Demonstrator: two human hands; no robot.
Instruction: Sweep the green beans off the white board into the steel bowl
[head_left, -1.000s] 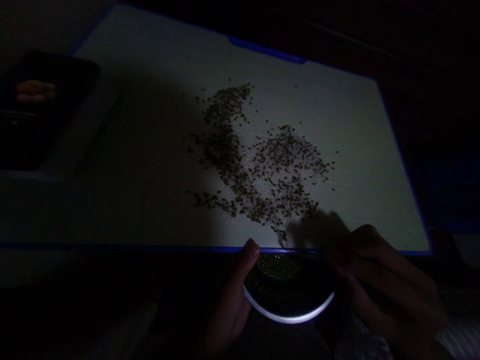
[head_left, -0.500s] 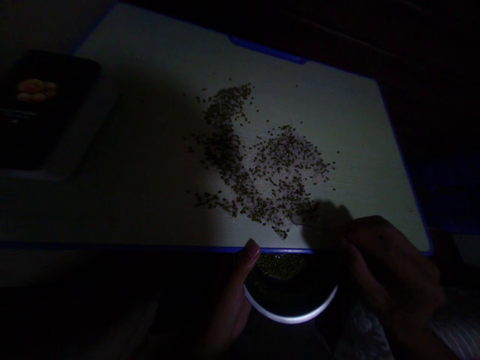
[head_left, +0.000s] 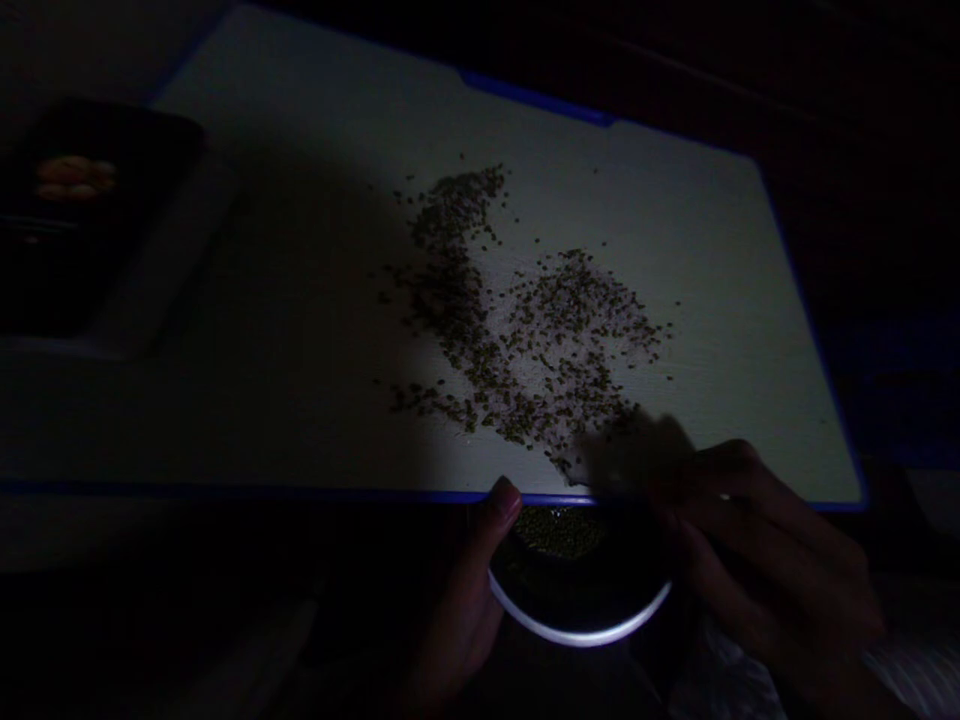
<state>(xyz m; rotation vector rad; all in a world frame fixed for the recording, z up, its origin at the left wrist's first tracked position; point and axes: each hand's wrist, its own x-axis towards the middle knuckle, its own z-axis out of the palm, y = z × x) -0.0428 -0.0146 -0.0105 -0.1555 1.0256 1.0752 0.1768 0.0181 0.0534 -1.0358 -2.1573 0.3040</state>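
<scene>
Small green beans that look like mung beans (head_left: pixel 547 390) lie scattered in an uneven patch on a pale board (head_left: pixel 720 270) with a blue edge. My left hand (head_left: pixel 472 590) grips a bowl (head_left: pixel 589 637) by its left side, thumb up on the rim at the board's front edge. More beans (head_left: pixel 562 532) sit inside this bowl, just below that edge. Over the bowl's right side is my right hand (head_left: pixel 772 550), its fingers pinched together near the board's front edge. What they pinch is lost in shadow; the nearest beans are just to its left.
A dark, thick box or book (head_left: pixel 82 240) with a picture of round orange things rests on the board's left part. Along the far edge runs a blue strip (head_left: pixel 536 97). The surroundings are very dark.
My right hand has moved slightly left and down, toward the board's front edge. A thin edge seen by its fingertips earlier is now in shadow. My left hand and the bowl stay put.
</scene>
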